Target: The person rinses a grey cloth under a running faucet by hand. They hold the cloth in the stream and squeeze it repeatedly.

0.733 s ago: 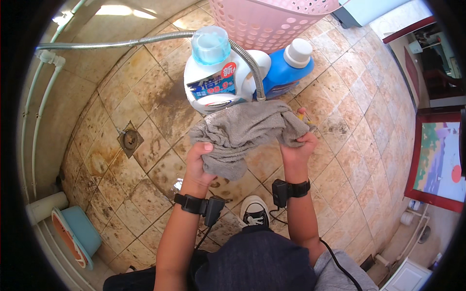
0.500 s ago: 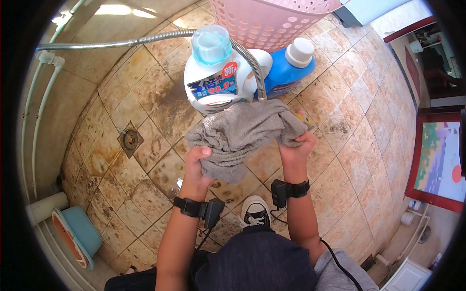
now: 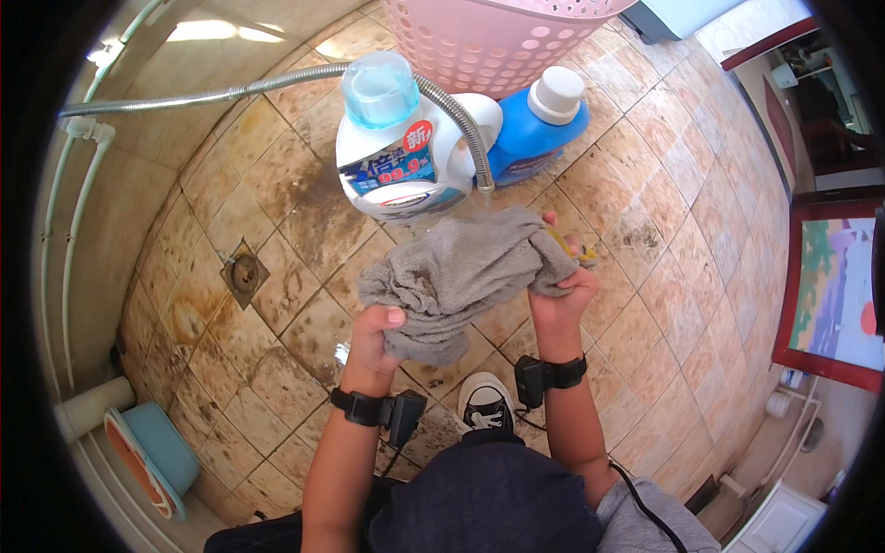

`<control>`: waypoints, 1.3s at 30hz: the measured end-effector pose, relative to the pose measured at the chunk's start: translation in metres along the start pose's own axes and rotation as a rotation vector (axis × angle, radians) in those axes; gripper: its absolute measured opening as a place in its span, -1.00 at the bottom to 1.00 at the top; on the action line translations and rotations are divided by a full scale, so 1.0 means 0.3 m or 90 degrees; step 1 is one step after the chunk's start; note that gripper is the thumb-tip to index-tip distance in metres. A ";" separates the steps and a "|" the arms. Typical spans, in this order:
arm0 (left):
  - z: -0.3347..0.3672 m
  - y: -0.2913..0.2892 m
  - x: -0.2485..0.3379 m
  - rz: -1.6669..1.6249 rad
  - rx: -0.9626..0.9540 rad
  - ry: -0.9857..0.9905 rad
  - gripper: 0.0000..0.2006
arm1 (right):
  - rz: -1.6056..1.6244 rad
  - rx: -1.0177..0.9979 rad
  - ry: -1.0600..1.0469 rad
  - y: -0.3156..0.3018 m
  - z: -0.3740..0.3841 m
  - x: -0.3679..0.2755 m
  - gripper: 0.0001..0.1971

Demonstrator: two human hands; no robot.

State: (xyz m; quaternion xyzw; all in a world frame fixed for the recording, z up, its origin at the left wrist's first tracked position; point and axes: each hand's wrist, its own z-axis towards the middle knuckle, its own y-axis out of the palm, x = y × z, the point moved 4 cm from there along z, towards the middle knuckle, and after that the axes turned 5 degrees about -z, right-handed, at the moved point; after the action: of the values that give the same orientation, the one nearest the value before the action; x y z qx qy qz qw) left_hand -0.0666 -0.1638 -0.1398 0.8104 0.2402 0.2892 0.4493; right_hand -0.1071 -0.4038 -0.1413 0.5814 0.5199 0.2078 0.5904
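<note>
A grey towel (image 3: 461,267), bunched and creased, is stretched between my two hands above the tiled floor. My left hand (image 3: 376,336) is closed on its left end, thumb on top. At the other end my right hand (image 3: 564,293) grips the cloth, with its fingers partly behind it. A small yellow patch (image 3: 559,241) shows at the towel's right edge; I cannot make out what it belongs to. Just beyond the towel hangs the open end of a flexible metal hose (image 3: 483,175). Behind it stand a white detergent bottle (image 3: 392,152) with a clear blue cap and a blue bottle (image 3: 539,134) with a white cap.
A pink perforated basket (image 3: 502,41) stands behind the bottles. A floor drain (image 3: 244,274) lies to the left in stained tiles. Blue and orange basins (image 3: 159,447) lean at the lower left, beside wall pipes (image 3: 60,267). My shoe (image 3: 486,403) is below the towel.
The towel and both hands have moved slightly down, away from the bottles. More of my right fingers shows behind the towel. Both hands keep their hold.
</note>
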 end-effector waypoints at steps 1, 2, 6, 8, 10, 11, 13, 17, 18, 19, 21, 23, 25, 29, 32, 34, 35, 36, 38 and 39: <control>-0.001 0.003 0.002 -0.005 -0.009 0.016 -0.31 | 0.002 -0.004 0.008 -0.010 0.000 0.002 -0.58; 0.001 0.007 0.005 -0.004 -0.009 0.015 -0.31 | 0.004 -0.009 0.017 -0.022 0.000 0.004 -0.59; 0.013 0.073 0.000 0.067 -0.010 -0.027 -0.35 | 0.079 -0.110 -0.007 -0.087 0.005 -0.041 -0.61; 0.029 0.093 0.001 0.121 0.005 -0.022 -0.37 | 0.003 0.013 -0.053 -0.125 -0.005 -0.065 -0.58; 0.068 0.098 -0.018 0.127 -0.026 -0.075 -0.29 | 0.021 -0.009 -0.059 -0.134 0.002 -0.083 -0.55; 0.085 0.103 -0.027 0.127 -0.027 -0.075 -0.29 | 0.037 -0.029 -0.068 -0.135 0.004 -0.092 -0.53; 0.120 0.121 -0.036 0.154 -0.051 -0.030 -0.34 | 0.050 -0.050 -0.068 -0.137 0.005 -0.102 -0.52; 0.162 0.164 -0.026 0.175 -0.078 -0.029 -0.32 | 0.045 -0.049 -0.072 -0.135 0.005 -0.120 -0.48; 0.173 0.155 -0.026 0.175 -0.087 -0.039 -0.34 | 0.046 -0.048 -0.072 -0.132 0.006 -0.120 -0.48; 0.181 0.149 -0.026 0.173 -0.096 -0.050 -0.36 | 0.049 -0.061 -0.074 -0.125 0.004 -0.122 -0.46; 0.191 0.143 -0.019 0.142 -0.073 -0.083 -0.44 | 0.052 -0.072 -0.074 -0.114 0.005 -0.122 -0.43; 0.205 0.149 -0.031 0.110 -0.042 -0.121 -0.51 | 0.030 -0.038 -0.076 -0.108 0.006 -0.118 -0.40; 0.222 0.172 -0.044 0.036 0.013 -0.071 -0.64 | 0.050 0.028 -0.064 -0.058 -0.003 -0.102 -0.50; 0.222 0.177 -0.061 -0.087 -0.011 -0.067 -0.64 | 0.075 0.064 -0.036 0.006 -0.010 -0.103 -0.56; 0.204 0.147 -0.075 -0.092 -0.030 -0.064 -0.63 | 0.008 0.041 -0.068 0.075 0.005 -0.099 -0.50; 0.187 0.156 -0.068 -0.086 -0.115 -0.051 -0.56 | -0.003 0.008 -0.069 0.090 0.013 -0.076 -0.47; 0.186 0.157 -0.062 -0.084 -0.117 -0.051 -0.56 | -0.013 -0.025 -0.067 0.101 0.017 -0.072 -0.45; 0.187 0.159 -0.053 -0.090 -0.127 -0.053 -0.55 | -0.012 -0.027 -0.069 0.105 0.021 -0.076 -0.45; 0.179 0.134 -0.032 -0.093 -0.136 -0.050 -0.54 | 0.028 -0.041 -0.048 0.122 0.022 -0.069 -0.48; 0.185 0.084 -0.033 -0.064 -0.091 -0.054 -0.57 | 0.030 -0.043 -0.047 0.102 0.019 -0.060 -0.48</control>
State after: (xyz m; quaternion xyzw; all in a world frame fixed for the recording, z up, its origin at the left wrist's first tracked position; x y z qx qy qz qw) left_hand -0.0323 -0.2151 -0.1442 0.7749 0.2401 0.2479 0.5296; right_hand -0.0980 -0.4146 -0.1082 0.5807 0.4767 0.2171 0.6233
